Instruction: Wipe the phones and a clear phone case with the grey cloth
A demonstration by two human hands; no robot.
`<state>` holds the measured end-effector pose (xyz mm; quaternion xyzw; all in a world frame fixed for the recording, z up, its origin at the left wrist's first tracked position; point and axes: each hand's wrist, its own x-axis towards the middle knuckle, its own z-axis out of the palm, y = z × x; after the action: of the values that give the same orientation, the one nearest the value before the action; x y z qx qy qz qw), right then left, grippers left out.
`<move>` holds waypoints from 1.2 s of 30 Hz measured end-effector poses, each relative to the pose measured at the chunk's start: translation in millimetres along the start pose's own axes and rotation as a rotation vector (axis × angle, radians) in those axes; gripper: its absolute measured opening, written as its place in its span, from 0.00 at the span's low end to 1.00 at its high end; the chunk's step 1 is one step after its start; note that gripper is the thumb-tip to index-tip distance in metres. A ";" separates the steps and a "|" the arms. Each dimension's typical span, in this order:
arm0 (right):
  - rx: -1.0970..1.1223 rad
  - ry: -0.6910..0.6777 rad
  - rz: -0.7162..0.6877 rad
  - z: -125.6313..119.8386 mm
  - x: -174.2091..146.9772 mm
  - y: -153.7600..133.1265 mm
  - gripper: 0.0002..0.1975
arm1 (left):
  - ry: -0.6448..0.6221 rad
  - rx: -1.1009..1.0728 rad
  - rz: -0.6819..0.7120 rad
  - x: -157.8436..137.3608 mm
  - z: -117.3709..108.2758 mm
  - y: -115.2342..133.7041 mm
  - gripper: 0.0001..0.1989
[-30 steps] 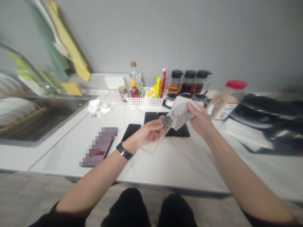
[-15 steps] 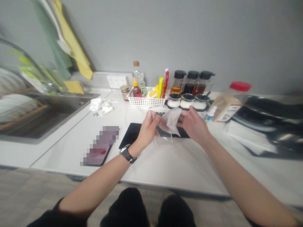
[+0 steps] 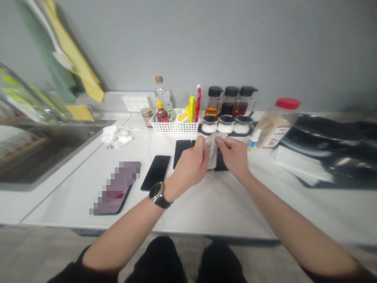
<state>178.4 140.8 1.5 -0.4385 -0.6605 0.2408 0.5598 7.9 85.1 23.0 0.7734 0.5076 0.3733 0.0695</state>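
My left hand (image 3: 192,164), with a watch (image 3: 157,192) on its wrist, is closed around a clear, thin piece that looks like a phone case (image 3: 210,173). A crumpled white tissue (image 3: 212,154) lies against the case between my hands. My right hand (image 3: 235,156) pinches the tissue and the case's edge with thumb and fingers. Below my hands, dark phones rest on the counter: one phone (image 3: 181,151) behind my left hand, another phone (image 3: 221,164) partly covered by my right. Nearer my left forearm lie a black phone (image 3: 155,173) and a phone with a pixelated surface (image 3: 116,192).
A white basket (image 3: 176,127) with a sauce bottle and packets stands at the back. Beside it are glass condiment bottles (image 3: 231,102) and jars (image 3: 226,125). A red-lidded container (image 3: 275,129) and black cookware (image 3: 321,137) occupy the right. Crumpled tissues (image 3: 116,136) lie near the sink (image 3: 59,153).
My hands have drawn together. My left hand has turned and closed round the case, while my right fingers have closed on tissue and edge. The view has shifted slightly right.
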 end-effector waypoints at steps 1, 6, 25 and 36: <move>-0.014 0.023 -0.021 0.1 -1.4 -0.8 0.26 | -0.006 0.027 -0.003 -1.2 1.3 0.6 0.04; 0.167 0.074 0.001 10.8 -8.0 -0.3 0.21 | 0.021 0.044 0.010 -10.0 5.8 -4.1 0.08; 0.706 -0.132 0.345 2.7 3.3 5.1 0.06 | 0.265 -0.476 0.282 -13.2 13.9 -36.3 0.23; 0.634 -0.224 0.366 12.1 -1.9 2.1 0.06 | 0.263 -0.367 0.272 -11.0 6.5 -33.2 0.23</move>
<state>167.5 142.4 -4.2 -0.3252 -0.5210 0.5758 0.5397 -14.5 93.4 -3.4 0.7538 0.3275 0.5623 0.0914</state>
